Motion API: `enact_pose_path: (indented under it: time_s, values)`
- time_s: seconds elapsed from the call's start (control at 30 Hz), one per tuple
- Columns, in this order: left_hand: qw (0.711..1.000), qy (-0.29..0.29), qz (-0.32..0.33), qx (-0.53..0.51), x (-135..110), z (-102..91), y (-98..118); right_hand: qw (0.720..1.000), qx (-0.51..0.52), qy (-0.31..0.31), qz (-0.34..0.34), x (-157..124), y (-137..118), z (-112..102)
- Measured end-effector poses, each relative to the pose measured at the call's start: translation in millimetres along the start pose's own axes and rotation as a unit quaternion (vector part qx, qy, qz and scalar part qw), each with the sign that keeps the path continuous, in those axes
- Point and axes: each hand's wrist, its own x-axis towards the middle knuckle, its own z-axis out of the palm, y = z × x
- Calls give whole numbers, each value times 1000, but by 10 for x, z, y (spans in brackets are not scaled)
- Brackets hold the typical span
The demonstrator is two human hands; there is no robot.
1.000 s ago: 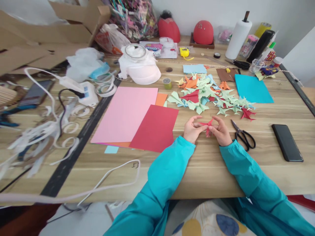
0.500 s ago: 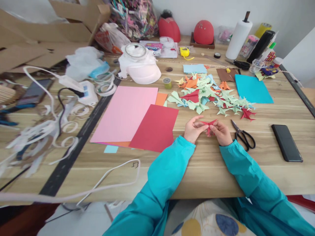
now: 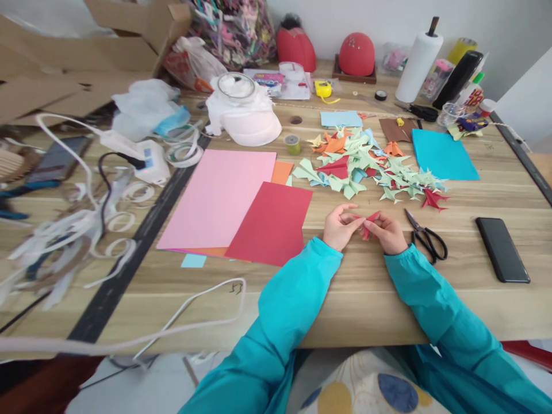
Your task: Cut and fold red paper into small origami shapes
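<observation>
Between my two hands is a small piece of red folded paper with pointed ends. My left hand pinches it from the left between thumb and finger. From the other side my right hand grips it the same way, and the fingertips nearly meet. Fingers cover much of its middle. Beyond the hands lies a heap of folded paper figures, mostly pale green, with orange, blue and red ones among them. A red paper figure rests at the heap's right end. Black-handled scissors lie just right of my right hand.
Left of my hands are a red sheet and a pink sheet. A turquoise paper stack is at the back right, a phone at the right. A white cable crosses the front left, near a power strip.
The fingers have shifted slightly on the red folded paper, and its pointed ends look less spread than before. Both hands stay in the same place.
</observation>
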Motion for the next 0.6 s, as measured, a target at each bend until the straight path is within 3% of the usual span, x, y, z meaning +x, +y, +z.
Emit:
enact_pose_path:
  time_s: [0.6]
  values:
    - [999,-22,-5,-32,24,-12,-25,997,63,19,34,43,70,-73]
